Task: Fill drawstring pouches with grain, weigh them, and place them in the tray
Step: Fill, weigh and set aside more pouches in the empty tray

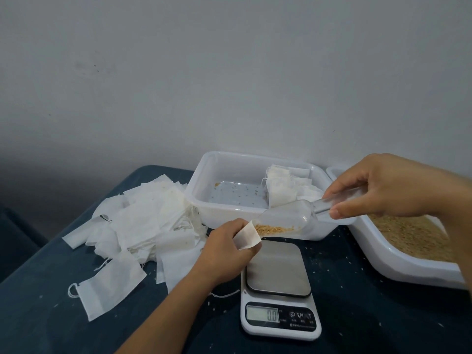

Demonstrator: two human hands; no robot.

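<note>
The left hand [227, 241] pinches a small white drawstring pouch [247, 236] closed-fingered just above the far edge of the digital scale [279, 290], mouth turned right; the right hand [380, 190] grips the handle of a clear plastic scoop [293, 221] between thumb and fingers, the scoop tilted down to the left so its lip meets the pouch mouth; brown grain [274, 229] lies at the scoop's low end. The scale platform is bare and its display [263, 315] reads 0.0. Beyond it stands a white plastic tray [204, 175] with filled pouches [283, 187] in its right part; a white tub of grain [398, 261] sits at right; a heap of empty pouches [143, 221] covers the dark tabletop [38, 315] at left.
</note>
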